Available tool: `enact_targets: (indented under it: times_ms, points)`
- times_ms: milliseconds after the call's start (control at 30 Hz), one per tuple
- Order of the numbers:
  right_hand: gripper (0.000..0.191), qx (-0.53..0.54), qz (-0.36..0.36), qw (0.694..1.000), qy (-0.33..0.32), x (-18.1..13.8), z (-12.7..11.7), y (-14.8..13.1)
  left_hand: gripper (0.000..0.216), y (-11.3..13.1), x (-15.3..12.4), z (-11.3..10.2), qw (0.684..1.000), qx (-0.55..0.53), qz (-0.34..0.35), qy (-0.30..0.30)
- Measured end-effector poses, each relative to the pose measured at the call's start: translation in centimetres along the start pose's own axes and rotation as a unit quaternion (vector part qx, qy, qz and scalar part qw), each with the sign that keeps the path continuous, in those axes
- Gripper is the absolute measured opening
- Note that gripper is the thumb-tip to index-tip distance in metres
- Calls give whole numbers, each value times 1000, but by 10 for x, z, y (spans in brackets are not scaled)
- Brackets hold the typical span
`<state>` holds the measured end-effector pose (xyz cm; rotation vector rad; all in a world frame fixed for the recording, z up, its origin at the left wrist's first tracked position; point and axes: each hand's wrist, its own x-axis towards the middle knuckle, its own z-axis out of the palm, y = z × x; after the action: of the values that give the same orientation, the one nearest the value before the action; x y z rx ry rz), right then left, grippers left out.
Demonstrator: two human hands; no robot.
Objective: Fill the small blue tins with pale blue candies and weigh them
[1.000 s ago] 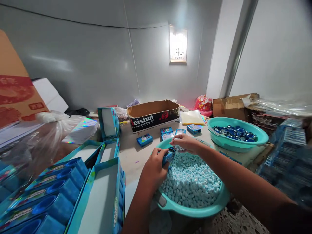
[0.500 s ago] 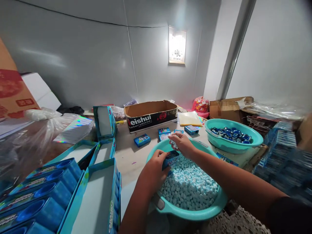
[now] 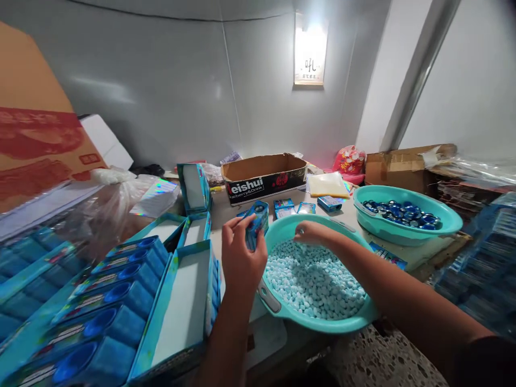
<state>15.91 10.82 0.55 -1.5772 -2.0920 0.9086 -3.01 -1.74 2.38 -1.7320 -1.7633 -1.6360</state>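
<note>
At left, blue packs [image 3: 133, 301] are sitting in a row. Your left hand [image 3: 244, 252] is gripping a box [image 3: 258, 217] by the left rim of the tub [image 3: 318, 325]. Your right hand [image 3: 315, 234] is reaching over the pellets [image 3: 322, 285], fingers curling; whether it's holding any is unclear. Farther right, a bowl [image 3: 393, 230] is holding blue pieces [image 3: 403, 213].

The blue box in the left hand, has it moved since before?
Yes, leftward and nearer the black carton in the view: the left hand has brought the blue box from over the pale pellets to the left rim of the tub.
</note>
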Motion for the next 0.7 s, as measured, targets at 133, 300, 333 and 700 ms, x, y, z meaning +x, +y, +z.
enact_targets:
  times_ms: [133, 300, 333, 700]
  points:
    - [22, -106, -2, 994, -42, -7, 6, 0, 30, 2, -9, -30, 996, 43, -73, 39]
    - [22, -153, -1, 987, -49, -10, -2, -10, 18, -4, -40, -46, 989, 132, -60, 7]
    - [21, -157, 1, 986, -57, -10, -3, -11, 17, -4, -45, -45, 989, 136, -56, -3]
    - [33, -226, -22, 963, -146, -14, -5, -10, 17, -3, -52, -29, 974, 173, -95, -112]
